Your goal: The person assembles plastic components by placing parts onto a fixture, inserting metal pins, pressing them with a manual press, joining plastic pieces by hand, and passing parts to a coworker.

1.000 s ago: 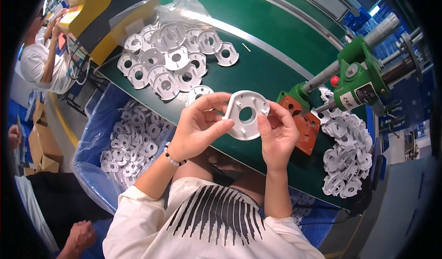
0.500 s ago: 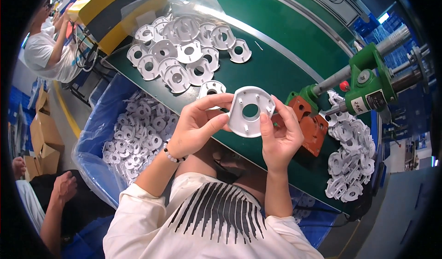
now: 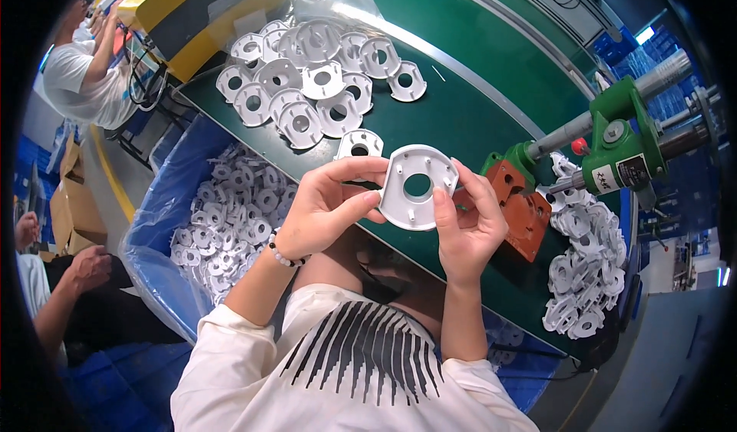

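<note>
Between my two hands is a white plastic ring plate (image 3: pixel 397 198) with a round centre hole, two flattened sides and small pegs on the face toward me. My left hand (image 3: pixel 322 209) pinches its left edge between thumb and fingers. Closed on its right edge is my right hand (image 3: pixel 472 221), the thumb resting on the face near a peg. Just behind my left fingers, one more such plate (image 3: pixel 360 142) lies on the green table (image 3: pixel 430 125). Right of my right hand stands a green hand press (image 3: pixel 614 136) with an orange-brown fixture block (image 3: pixel 519 209) at its base.
A loose pile of the same plates (image 3: pixel 322 82) covers the table's far left. Another heap (image 3: pixel 585 267) lies beyond the press at the right. A blue-lined bin (image 3: pixel 165 255) full of plates stands at the left below the table. Other people (image 3: pixel 80 86) sit at the left.
The plate and my hands stay almost where they were. The surroundings shift slightly in the picture as the view tilts. The hand of a person at lower left has moved up a little.
</note>
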Demonstrator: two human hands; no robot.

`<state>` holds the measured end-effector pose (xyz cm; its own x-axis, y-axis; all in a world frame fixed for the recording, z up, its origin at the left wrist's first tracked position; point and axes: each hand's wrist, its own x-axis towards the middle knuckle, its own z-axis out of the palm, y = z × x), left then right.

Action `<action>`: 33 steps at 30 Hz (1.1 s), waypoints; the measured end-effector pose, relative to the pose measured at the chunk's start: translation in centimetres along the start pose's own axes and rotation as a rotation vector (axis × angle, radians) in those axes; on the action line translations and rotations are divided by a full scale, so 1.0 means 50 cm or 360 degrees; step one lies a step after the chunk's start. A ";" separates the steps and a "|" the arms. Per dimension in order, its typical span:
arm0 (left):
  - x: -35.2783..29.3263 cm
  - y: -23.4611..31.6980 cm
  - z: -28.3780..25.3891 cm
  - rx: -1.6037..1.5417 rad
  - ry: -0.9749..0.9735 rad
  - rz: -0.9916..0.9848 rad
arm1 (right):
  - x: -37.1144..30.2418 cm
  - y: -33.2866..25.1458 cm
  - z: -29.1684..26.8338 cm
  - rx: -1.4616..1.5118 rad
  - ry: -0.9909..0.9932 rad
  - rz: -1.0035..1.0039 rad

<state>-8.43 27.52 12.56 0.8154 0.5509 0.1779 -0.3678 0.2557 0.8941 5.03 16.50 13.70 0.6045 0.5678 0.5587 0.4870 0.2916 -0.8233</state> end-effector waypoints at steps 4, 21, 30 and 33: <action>0.008 -0.010 0.011 -0.0072 -0.0031 -0.0095 | 0.001 0.002 -0.019 0.0196 -0.0021 0.0146; 0.027 -0.039 0.096 0.0978 -0.0195 0.0707 | -0.022 0.016 -0.094 0.0659 -0.0114 0.0332; -0.005 -0.047 0.089 0.1049 -0.0392 0.0673 | -0.106 0.020 -0.108 0.0191 0.0257 0.0295; 0.002 -0.077 0.017 0.1717 0.0338 0.0959 | -0.144 0.023 -0.119 0.0152 0.0244 0.0375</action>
<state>-6.57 25.93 9.47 0.5204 0.4966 0.6947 -0.0220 -0.8055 0.5922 4.96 8.16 9.34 0.7856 0.5078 0.3536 0.2649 0.2405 -0.9338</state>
